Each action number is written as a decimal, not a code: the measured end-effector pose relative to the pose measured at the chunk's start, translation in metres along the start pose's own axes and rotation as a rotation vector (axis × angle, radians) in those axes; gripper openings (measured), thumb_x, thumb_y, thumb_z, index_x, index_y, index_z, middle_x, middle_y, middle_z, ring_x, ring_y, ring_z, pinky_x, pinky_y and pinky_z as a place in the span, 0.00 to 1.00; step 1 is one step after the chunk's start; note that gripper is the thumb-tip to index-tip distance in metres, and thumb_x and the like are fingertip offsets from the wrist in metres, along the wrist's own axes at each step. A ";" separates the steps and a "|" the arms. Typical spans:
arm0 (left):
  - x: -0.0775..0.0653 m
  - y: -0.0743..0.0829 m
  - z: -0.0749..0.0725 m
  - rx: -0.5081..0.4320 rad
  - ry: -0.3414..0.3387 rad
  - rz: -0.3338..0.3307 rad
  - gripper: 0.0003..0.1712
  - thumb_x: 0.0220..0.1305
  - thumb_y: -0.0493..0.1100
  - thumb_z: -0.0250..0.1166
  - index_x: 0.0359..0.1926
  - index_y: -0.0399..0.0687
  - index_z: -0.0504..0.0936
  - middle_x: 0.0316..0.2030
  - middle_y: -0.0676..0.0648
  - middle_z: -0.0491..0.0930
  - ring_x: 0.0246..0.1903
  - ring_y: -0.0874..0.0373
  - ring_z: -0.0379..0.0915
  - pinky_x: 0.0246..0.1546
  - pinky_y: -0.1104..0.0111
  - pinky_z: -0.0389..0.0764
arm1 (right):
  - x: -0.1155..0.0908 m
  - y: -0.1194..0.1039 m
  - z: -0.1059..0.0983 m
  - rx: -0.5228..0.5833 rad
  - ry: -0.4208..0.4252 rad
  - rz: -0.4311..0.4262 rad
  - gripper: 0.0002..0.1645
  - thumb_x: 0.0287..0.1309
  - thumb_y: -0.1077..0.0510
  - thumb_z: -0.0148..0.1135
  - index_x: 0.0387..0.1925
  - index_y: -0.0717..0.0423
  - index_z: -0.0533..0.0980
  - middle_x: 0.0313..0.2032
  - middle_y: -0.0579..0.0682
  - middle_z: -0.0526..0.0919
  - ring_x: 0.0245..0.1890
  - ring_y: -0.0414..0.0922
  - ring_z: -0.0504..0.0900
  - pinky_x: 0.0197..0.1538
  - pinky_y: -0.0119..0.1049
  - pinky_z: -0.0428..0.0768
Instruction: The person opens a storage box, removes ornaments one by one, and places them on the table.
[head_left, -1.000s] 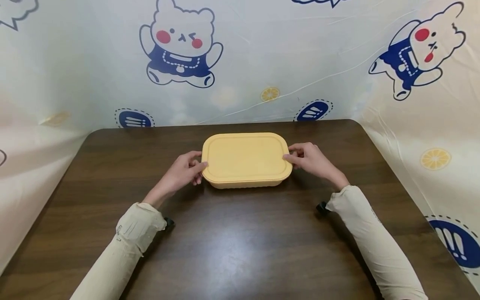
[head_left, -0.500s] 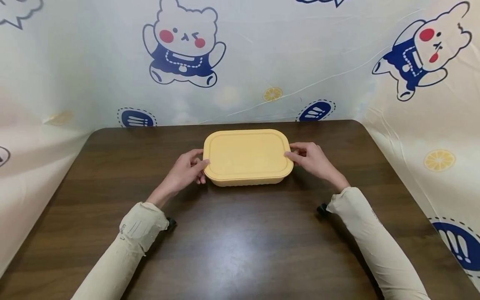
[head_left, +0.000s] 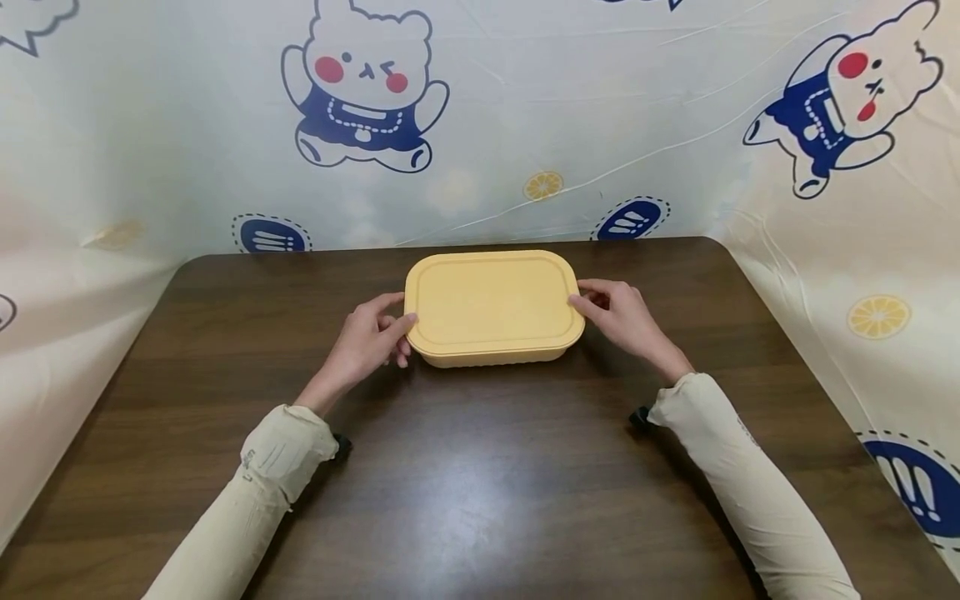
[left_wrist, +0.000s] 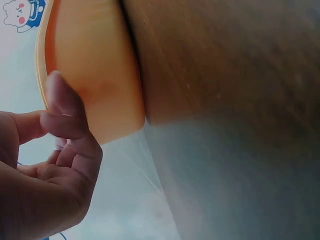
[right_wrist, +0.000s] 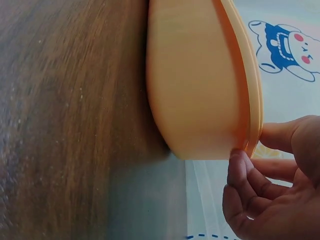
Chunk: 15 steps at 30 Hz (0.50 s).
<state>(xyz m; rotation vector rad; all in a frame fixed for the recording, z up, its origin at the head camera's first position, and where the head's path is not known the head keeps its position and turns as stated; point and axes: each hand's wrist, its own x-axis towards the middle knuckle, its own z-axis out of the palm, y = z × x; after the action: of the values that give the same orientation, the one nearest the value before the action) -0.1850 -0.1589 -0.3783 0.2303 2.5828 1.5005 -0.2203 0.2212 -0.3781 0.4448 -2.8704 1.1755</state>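
Observation:
A yellow rectangular food container [head_left: 495, 302] with rounded corners and its lid on sits near the table's far edge. At its left end my left hand [head_left: 367, 337] pinches the rim, thumb on top of the lid and fingers under the edge. My right hand [head_left: 618, 317] grips the opposite end the same way. In the left wrist view the container's side wall [left_wrist: 100, 65] stands beside the curled fingers [left_wrist: 67, 100]. The right wrist view shows the lid rim [right_wrist: 252, 90] between thumb and fingers. What the container holds is hidden.
The dark wooden table [head_left: 465, 467] has rounded far corners. Behind it and along both sides hangs a pale curtain [head_left: 495, 108] printed with bears and lemon slices. A small black device [head_left: 641, 419] sits at the right cuff, another [head_left: 341, 450] at the left.
The container has shifted slightly away from me, toward the table's far edge, with both hands keeping hold of its ends.

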 end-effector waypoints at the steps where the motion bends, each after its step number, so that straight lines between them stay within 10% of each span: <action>1: -0.001 0.001 0.000 0.005 -0.001 -0.003 0.32 0.74 0.48 0.59 0.72 0.42 0.63 0.23 0.40 0.81 0.22 0.38 0.80 0.21 0.57 0.81 | 0.000 -0.001 0.000 -0.002 0.003 -0.004 0.26 0.69 0.48 0.60 0.59 0.63 0.77 0.41 0.56 0.85 0.36 0.49 0.78 0.35 0.35 0.78; 15: -0.005 0.010 0.000 0.007 0.025 0.014 0.33 0.74 0.49 0.58 0.73 0.44 0.61 0.21 0.41 0.79 0.20 0.37 0.77 0.21 0.54 0.81 | -0.003 -0.009 -0.006 -0.010 0.058 -0.030 0.25 0.68 0.51 0.62 0.59 0.63 0.77 0.30 0.53 0.81 0.29 0.50 0.75 0.25 0.33 0.71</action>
<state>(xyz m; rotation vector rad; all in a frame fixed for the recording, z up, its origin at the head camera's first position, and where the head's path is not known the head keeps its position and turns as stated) -0.1800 -0.1551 -0.3692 0.2319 2.6112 1.5092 -0.2152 0.2201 -0.3677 0.4441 -2.8091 1.1494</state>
